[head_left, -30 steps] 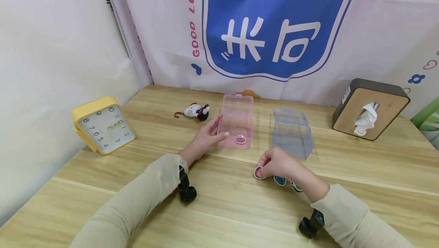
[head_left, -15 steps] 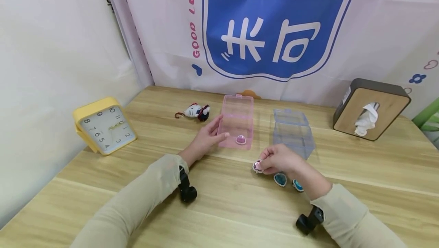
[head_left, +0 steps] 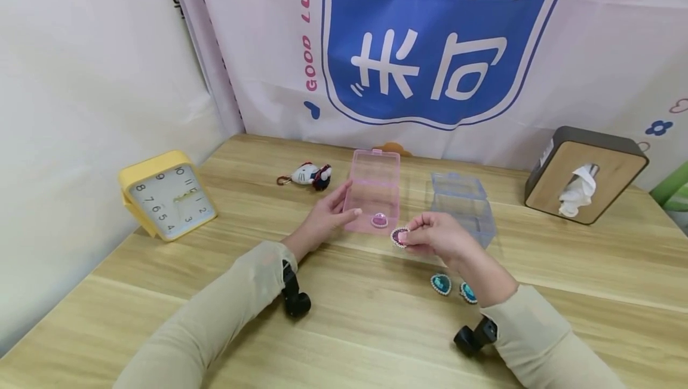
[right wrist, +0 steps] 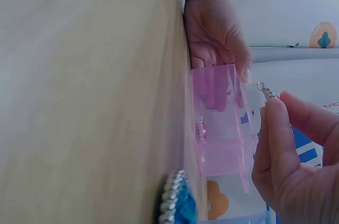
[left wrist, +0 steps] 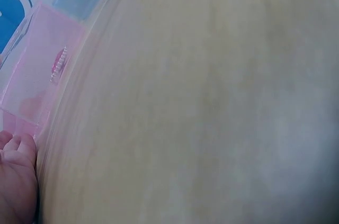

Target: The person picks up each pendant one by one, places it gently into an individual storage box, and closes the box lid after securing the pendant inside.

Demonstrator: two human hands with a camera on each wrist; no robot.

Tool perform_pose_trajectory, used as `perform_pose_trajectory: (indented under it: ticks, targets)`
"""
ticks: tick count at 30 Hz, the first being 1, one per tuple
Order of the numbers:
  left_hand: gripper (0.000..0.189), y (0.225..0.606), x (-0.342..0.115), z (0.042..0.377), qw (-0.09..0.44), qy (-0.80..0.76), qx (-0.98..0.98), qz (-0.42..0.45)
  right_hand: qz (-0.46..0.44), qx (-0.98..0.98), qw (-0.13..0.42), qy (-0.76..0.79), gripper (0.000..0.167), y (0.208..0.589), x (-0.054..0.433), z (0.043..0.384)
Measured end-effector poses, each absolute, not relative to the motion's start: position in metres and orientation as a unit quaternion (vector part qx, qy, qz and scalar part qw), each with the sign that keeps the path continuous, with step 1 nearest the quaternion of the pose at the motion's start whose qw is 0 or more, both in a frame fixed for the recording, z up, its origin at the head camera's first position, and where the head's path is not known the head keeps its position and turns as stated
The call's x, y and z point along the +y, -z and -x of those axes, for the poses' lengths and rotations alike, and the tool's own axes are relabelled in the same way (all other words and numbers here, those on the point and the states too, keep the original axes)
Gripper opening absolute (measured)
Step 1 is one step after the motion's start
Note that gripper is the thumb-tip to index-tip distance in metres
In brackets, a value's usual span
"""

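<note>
My right hand point(head_left: 443, 239) pinches a pink gem pendant point(head_left: 398, 237) with a beaded silver rim, held above the table near the front right corner of an open pink plastic box point(head_left: 365, 201). A small metal ring shows on this pendant point(right wrist: 261, 86) in the right wrist view. Inside the pink box lies another pink gem pendant point(head_left: 379, 220). My left hand point(head_left: 325, 213) rests against the box's left side, fingers extended and thumb over the near edge. Two blue gem pendants point(head_left: 441, 284) lie on the table below my right hand.
An open clear blue box point(head_left: 454, 204) stands behind my right hand, partly hidden. A plush cat keychain point(head_left: 309, 175) lies at the back left. A yellow clock point(head_left: 169, 198) stands far left, a tissue box point(head_left: 586, 177) at the right. A printed cloth hangs behind.
My right hand has lifted the pink pendant off the table and carried it forward, close to the pink box. The blue pendants are now uncovered. My left hand stays at the box.
</note>
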State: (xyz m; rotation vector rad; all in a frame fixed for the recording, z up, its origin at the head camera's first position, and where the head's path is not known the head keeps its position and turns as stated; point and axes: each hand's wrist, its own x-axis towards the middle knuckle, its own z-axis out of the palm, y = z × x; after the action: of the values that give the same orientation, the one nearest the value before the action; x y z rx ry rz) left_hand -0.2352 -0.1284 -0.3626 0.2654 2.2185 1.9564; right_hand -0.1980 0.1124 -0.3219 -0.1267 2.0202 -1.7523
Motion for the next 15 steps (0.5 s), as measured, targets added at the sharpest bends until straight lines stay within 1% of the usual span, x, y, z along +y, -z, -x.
perform_pose_trajectory:
  ticks: [4, 9, 15]
  targets:
    - [0.077, 0.354, -0.127, 0.229, 0.087, -0.652, 0.747, -0.094, 0.05, 0.722, 0.215, 0.656, 0.01, 0.318, 0.109, 0.202]
    - [0.077, 0.365, -0.129, 0.236, 0.084, -0.652, 0.748, -0.093, 0.049, 0.717, 0.198, 0.667, 0.007, 0.312, 0.106, 0.207]
    - [0.077, 0.374, -0.129, 0.24, 0.069, -0.647, 0.753, -0.097, 0.037, 0.7, 0.186, 0.688, 0.013, 0.309, 0.102, 0.212]
